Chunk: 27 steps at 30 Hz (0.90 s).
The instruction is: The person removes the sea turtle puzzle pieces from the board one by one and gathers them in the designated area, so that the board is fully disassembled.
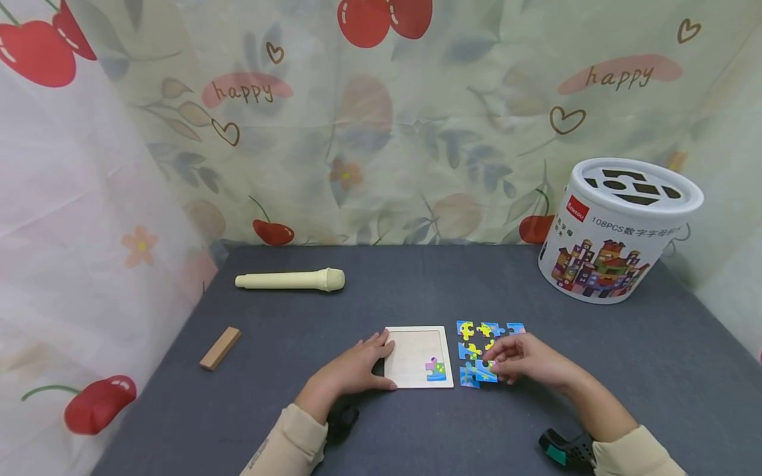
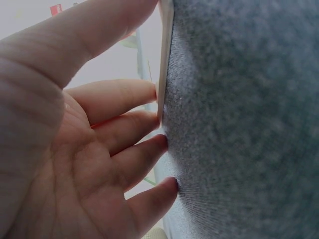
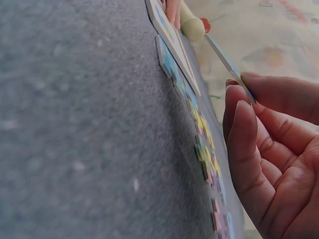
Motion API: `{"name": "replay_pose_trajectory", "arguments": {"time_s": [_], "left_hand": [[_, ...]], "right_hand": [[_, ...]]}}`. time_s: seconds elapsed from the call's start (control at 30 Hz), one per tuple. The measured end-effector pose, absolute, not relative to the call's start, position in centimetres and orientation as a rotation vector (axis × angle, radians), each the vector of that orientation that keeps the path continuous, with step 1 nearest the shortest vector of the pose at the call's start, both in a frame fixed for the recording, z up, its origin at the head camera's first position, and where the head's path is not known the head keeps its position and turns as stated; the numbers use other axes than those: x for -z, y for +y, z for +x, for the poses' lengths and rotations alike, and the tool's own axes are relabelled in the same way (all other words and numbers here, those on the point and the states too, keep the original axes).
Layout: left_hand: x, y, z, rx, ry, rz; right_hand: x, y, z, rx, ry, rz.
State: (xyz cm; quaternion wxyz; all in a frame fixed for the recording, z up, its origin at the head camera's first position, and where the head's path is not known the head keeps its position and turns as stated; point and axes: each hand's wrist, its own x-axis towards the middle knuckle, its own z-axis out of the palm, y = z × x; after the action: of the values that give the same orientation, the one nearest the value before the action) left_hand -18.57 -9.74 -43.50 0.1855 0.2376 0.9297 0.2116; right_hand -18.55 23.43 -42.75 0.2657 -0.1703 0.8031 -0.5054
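A square wooden puzzle tray (image 1: 411,350) lies flat on the table, one colourful puzzle piece (image 1: 436,371) sitting in its lower right corner. Along the tray's left side rests my left hand (image 1: 359,367), fingers extended and fingertips (image 2: 149,92) at the rim, thumb apart from them. My right hand (image 1: 526,360) pinches a thin blue puzzle piece (image 3: 224,56) between thumb and fingers, raised above the table. Beneath and beside that hand, several loose blue and yellow puzzle pieces (image 1: 466,330) lie right of the tray; the hand hides some of them.
A cream toy microphone (image 1: 288,280) lies at the back left, with a small wooden block (image 1: 220,348) nearer the left edge. At the back right stands a white lidded bucket (image 1: 601,244). A patterned curtain (image 1: 381,165) hangs behind the dark table (image 1: 393,436).
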Motion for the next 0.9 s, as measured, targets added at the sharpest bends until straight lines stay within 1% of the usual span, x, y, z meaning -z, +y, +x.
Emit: {"name": "replay_pose_trajectory", "arguments": {"time_s": [0.33, 0.9], "left_hand": [[43.4, -9.7, -18.6, -0.589, 2.625, 0.670], [43.3, -9.7, -18.5, -0.593, 2.618, 0.669]], "right_hand": [[43.7, 24.5, -17.7, 1.433, 2.148, -0.368], [43.8, 24.8, -17.3, 1.423, 2.168, -0.330]]}}
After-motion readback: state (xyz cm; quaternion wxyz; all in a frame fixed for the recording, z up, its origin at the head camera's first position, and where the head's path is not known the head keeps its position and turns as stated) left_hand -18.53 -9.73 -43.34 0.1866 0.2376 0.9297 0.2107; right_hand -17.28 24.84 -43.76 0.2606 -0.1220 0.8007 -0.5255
